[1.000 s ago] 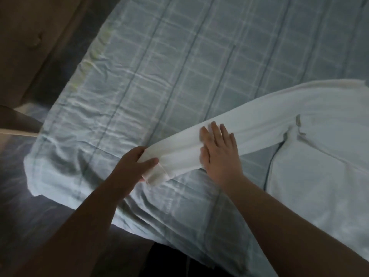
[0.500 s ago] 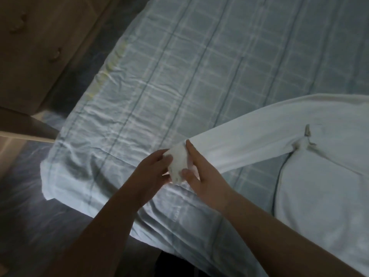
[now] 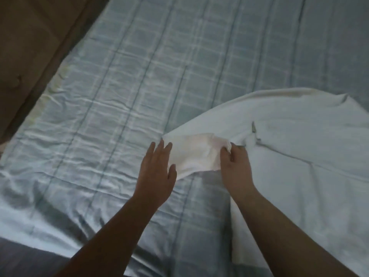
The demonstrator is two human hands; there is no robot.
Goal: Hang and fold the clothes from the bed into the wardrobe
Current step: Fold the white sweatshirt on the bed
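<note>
A white long-sleeved garment (image 3: 299, 148) lies spread over the right side of the bed. Its left sleeve (image 3: 195, 154) is doubled back toward the body of the garment. My right hand (image 3: 235, 166) pinches the cuff end of that sleeve near the armpit seam. With straight fingers, my left hand (image 3: 157, 170) rests flat against the sleeve's folded edge, thumb just under the cloth.
The bed is covered by a pale blue checked sheet (image 3: 123, 92), wrinkled toward the near left edge. A brown wooden cabinet (image 3: 26, 43) with a knob stands beyond the bed's left side. Dark floor shows at the bottom left.
The sleeve lay stretched out to the left; my right hand has carried its cuff rightward over itself, folding it. My left hand let go of the cuff and now lies flat at the fold.
</note>
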